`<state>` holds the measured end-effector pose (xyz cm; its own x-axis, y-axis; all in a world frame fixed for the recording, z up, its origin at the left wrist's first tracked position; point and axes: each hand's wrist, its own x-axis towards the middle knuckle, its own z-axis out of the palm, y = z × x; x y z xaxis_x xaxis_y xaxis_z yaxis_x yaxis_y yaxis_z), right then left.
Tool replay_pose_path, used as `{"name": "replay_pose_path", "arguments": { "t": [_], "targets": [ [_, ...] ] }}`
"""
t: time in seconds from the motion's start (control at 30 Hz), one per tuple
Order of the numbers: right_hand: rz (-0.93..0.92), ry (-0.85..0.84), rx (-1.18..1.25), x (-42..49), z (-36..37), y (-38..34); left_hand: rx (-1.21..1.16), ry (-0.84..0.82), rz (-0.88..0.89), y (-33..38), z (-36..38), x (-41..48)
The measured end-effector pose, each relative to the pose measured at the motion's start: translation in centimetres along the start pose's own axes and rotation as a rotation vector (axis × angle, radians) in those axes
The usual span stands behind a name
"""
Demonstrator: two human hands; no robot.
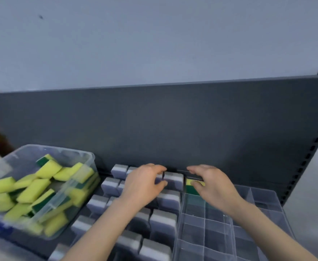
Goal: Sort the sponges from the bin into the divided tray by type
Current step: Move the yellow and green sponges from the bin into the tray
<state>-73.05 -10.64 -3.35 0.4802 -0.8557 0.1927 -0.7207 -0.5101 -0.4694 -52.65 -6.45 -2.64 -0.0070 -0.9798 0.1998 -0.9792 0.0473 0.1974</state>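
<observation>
1. One yellow-green sponge (pixel 194 186) sat in a back compartment of the clear divided tray (pixel 218 232), right half.
2. Right hand (pixel 212 183) hovered over it, fingers curled and loose, thumb touching the sponge; whether it gripped was unclear.
3. Left hand (pixel 145 183) was half-curled above the grey-white sponges (pixel 168 199), fingertips at one back piece, grip unclear.
4. Grey-white sponges filled the tray's left compartments in rows.
5. Many yellow-green sponges (pixel 34 189) lay piled in the clear bin (pixel 75 153), left of the tray.
6. Dark back panel (pixel 173 125) stood behind both, with a pale wall (pixel 154 38) above it.
</observation>
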Motion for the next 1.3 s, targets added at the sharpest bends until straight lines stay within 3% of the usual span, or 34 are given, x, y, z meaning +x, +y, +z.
{"name": "replay_pose_path", "arguments": {
  "t": [0.33, 0.67, 0.97, 1.3],
  "targets": [
    [-0.186, -0.081, -0.012, 3.1, 4.5, -8.5, 0.067, 0.034, -0.263, -9.8, -3.5, -7.3],
    [-0.204, -0.103, -0.011, 6.3, 9.5, -16.8, 0.125, 0.039, -0.314, -23.0, -8.0, -10.1],
    [-0.186, -0.086, -0.061, 9.6, 14.1, -24.4, 0.029, 0.062, -0.326, -33.6, -10.3, -11.2],
    [-0.149, -0.082, -0.115, 14.3, 18.4, -30.8, -0.256, -0.281, -0.166, -37.0, -6.4, -7.7]
  ]
}}
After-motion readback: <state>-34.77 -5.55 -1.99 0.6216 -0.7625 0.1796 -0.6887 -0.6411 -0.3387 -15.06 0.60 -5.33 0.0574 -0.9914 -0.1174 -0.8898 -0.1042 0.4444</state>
